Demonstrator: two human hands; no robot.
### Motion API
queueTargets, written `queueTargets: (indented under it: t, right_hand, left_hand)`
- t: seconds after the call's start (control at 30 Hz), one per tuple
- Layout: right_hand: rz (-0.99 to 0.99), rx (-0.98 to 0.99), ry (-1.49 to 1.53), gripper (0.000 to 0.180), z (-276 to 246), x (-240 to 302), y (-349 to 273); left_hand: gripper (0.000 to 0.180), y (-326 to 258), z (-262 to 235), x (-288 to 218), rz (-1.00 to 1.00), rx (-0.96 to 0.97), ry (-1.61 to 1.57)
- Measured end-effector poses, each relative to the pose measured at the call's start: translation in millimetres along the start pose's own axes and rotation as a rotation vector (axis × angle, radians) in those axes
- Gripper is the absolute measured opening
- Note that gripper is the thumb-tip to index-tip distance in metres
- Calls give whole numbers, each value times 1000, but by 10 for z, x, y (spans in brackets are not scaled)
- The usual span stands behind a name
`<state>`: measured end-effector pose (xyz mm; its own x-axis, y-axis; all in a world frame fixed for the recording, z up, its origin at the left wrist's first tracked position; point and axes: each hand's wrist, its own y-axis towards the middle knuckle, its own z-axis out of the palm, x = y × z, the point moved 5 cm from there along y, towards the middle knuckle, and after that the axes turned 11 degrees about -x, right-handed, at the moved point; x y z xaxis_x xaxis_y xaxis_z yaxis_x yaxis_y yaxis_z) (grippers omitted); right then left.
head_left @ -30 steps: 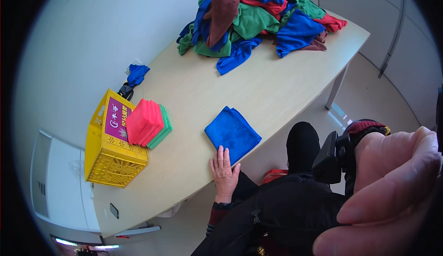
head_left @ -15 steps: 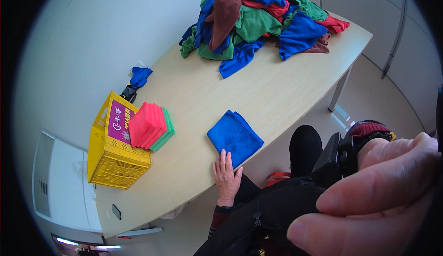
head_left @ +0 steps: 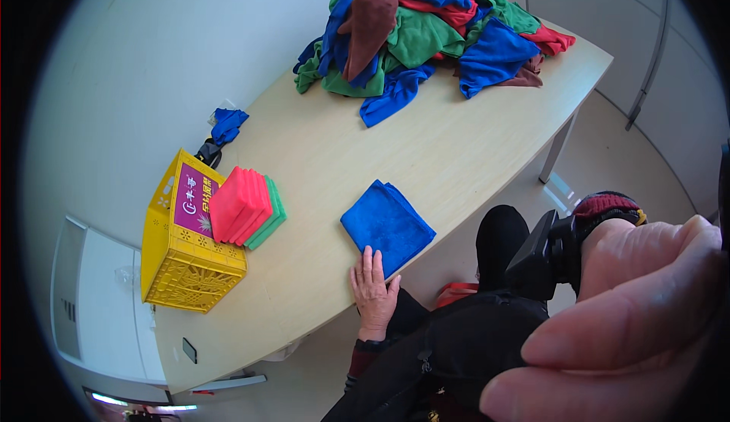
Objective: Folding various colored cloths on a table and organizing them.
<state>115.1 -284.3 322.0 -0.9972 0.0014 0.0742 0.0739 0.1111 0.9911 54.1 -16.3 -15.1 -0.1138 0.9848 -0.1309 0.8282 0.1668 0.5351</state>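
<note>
A folded blue cloth [head_left: 388, 224] lies near the table's front edge, its layers slightly offset at the far right side. My left hand [head_left: 372, 289] rests flat with fingers stretched out, the fingertips on the cloth's near left edge. My right hand [head_left: 631, 308] is raised close to the camera at the right, large in view. Its fingers bend back toward the left; what they hold, if anything, is beyond the picture's edge. A black device [head_left: 540, 258] is strapped at the right wrist.
A big heap of blue, green, red and brown cloths [head_left: 426, 38] covers the table's far end. At left, folded red cloths [head_left: 242, 205] and green cloths [head_left: 268, 217] lean against a yellow crate [head_left: 198, 274]. A phone-like dark object [head_left: 189, 350] lies near the table's left end.
My right hand and the wrist device have shifted slightly, showing more of the hand. The left hand and the folded blue cloth stay in place. The view has moved a little.
</note>
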Motion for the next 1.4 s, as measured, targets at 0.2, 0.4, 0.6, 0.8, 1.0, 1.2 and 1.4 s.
queueTargets:
  t: [0.2, 0.4, 0.6, 0.8, 1.0, 1.2, 1.4]
  right_hand:
    - [21, 38, 36, 23, -154, 51, -182]
    - [50, 79, 39, 24, -51, 76, -143]
    - [76, 115, 66, 26, -209, 92, -264]
    - [77, 148, 113, 28, 48, 152, -105]
    - [93, 170, 140, 29, 370, 125, 77]
    - [162, 195, 129, 31, 189, 105, -79]
    - [216, 241, 175, 33, 331, 75, -142]
  left_hand:
    - [81, -45, -16, 38, 5, -5, -1]
    - [81, -11, 31, 9, 20, -7, -5]
    - [80, -19, 31, 33, 21, -25, -15]
    - [80, -5, -12, 22, 17, -27, -16]
    - [80, -56, -32, 37, 16, -24, -10]
    - [80, -9, 28, 17, 21, -12, -14]
    - [81, 20, 22, 53, 18, -13, 4]
